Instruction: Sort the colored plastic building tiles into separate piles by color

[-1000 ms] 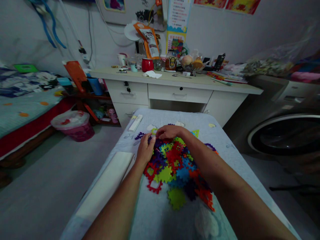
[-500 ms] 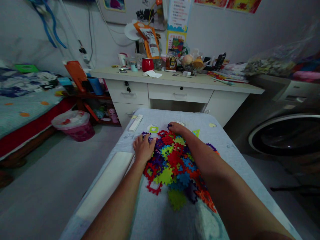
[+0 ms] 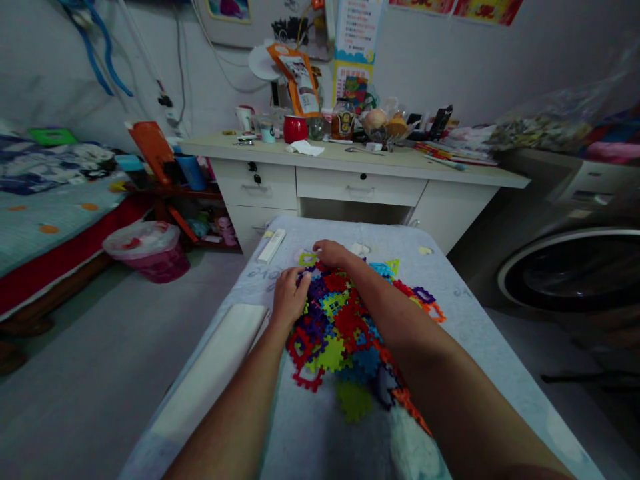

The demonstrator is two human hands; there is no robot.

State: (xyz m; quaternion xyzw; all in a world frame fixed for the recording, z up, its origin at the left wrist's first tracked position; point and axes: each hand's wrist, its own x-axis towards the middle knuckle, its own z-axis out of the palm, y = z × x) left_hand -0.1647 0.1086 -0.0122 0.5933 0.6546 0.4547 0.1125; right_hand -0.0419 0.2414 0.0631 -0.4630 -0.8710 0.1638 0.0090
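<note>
A heap of flat, notched plastic building pieces (image 3: 347, 320) in red, purple, blue, orange and yellow-green lies on the cloth-covered table. My left hand (image 3: 291, 293) rests at the heap's left edge, thumb apart from the fingers, beside purple pieces (image 3: 316, 290). My right hand (image 3: 333, 253) reaches over the far side, its fingers bent down and close together. Whatever lies under those fingertips is hidden. Just left of them is a yellow-green square frame piece (image 3: 307, 259). A yellow-green round piece (image 3: 354, 400) sits at the near end, and a purple frame piece (image 3: 424, 295) at the right.
A long white box (image 3: 215, 367) lies along the table's left side, with a small white strip (image 3: 272, 247) farther back. Beyond the table stands a white desk (image 3: 360, 190) with jars and bags. A washing machine (image 3: 565, 220) is right, a pink bin (image 3: 150, 257) left.
My right hand has moved left, from the dark purple piece at the far edge toward my left hand. Light blue pieces show where it was. The left hand has shifted slightly right, fingers drawn in.
</note>
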